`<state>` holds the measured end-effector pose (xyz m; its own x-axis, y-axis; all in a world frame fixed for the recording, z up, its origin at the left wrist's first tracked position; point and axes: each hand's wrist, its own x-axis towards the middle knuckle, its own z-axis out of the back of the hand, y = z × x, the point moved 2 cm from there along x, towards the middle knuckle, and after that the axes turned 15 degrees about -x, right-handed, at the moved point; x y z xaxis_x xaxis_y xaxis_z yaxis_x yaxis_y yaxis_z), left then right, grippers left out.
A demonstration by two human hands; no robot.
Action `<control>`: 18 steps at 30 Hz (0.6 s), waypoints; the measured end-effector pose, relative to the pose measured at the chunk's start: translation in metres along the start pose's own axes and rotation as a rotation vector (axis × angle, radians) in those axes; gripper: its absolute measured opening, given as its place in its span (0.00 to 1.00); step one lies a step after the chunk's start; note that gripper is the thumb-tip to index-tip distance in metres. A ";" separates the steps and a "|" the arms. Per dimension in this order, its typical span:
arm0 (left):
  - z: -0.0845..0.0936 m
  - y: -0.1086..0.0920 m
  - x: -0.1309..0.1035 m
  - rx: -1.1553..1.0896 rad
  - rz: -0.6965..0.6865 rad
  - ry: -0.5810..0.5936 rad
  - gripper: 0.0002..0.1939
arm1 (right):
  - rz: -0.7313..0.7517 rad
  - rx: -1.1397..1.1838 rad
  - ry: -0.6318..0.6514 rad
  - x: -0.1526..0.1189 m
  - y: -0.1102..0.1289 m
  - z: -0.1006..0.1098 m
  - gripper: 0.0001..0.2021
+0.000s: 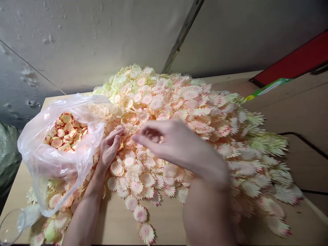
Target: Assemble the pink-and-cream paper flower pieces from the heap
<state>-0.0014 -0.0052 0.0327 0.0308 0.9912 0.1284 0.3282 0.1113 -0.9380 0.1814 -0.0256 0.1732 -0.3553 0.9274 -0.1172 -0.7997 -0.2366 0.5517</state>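
A big heap of pale flower-shaped discs [148,179] with fringed, pink-tipped edges covers the middle of the table. My left hand [109,147] is closed over the heap, thumb and fingers pinched on a small flower piece [121,145] with yellow and red edges. Just to its right, my right hand [164,138] has curled fingers and a thumb drawn together, slightly blurred; anything in its fingertips is too small to make out. Left of my hands lies an open, translucent plastic bag [33,136], with several tightly curled flower pieces [67,131] with red edges inside.
A clear cup [12,225] lies at the table's near left corner [15,201]. Behind the table rises a grey wall [115,41]. On the right are a red object [289,63], a green strip [271,88] and a black cable [304,139].
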 end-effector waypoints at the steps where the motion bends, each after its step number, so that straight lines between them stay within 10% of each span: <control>1: 0.000 -0.001 0.000 0.008 0.008 0.019 0.21 | -0.022 -0.053 0.030 0.008 0.003 -0.006 0.17; 18: 0.002 0.011 -0.003 -0.323 0.082 0.022 0.21 | 0.042 -0.103 0.193 0.055 -0.018 -0.055 0.09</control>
<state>0.0006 -0.0065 0.0213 0.0883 0.9938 0.0670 0.6059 -0.0002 -0.7955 0.1496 0.0133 0.1111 -0.4677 0.8456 -0.2571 -0.8238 -0.3116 0.4736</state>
